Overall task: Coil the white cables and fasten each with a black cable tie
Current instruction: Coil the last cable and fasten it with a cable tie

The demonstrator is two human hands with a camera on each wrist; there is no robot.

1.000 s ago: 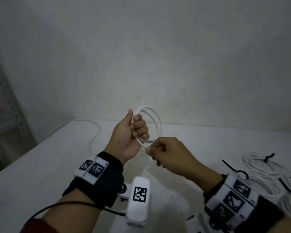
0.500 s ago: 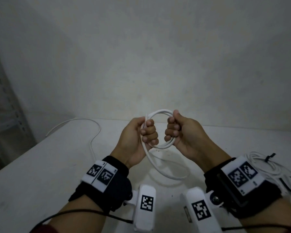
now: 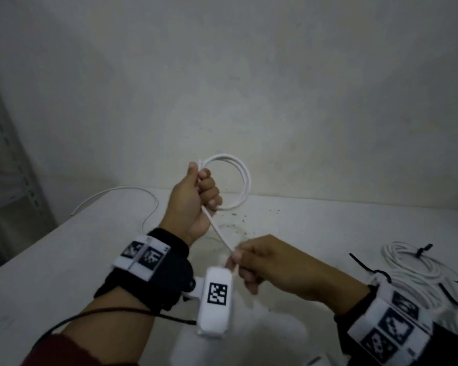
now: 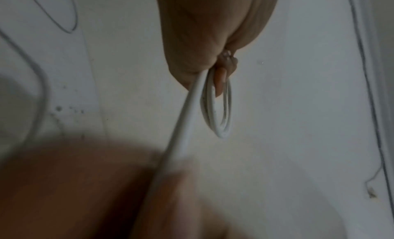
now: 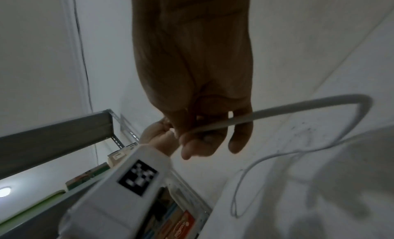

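My left hand point(image 3: 200, 192) is raised above the white table point(image 3: 64, 260) and grips a small coil of white cable point(image 3: 245, 178), the loops standing out to its right. The left wrist view shows the same coil point(image 4: 221, 117) edge-on under the curled fingers point(image 4: 219, 80). A straight run of the cable point(image 3: 221, 232) leads down from the left fist to my right hand point(image 3: 246, 262), which pinches it nearer to me. In the right wrist view the cable point(image 5: 277, 112) crosses the right fingers point(image 5: 202, 141) and bends away.
Tied white coils point(image 3: 413, 268) with black cable ties point(image 3: 423, 249) lie at the table's right, and a loose black tie point(image 3: 365, 265) lies beside them. More white cable point(image 3: 122, 196) curves over the far left. A metal shelf point(image 3: 8, 186) stands left of the table.
My right hand let go of the coil beside the left hand and slid down toward me along the cable, drawing a straight length taut. The left hand rose slightly with the coil.
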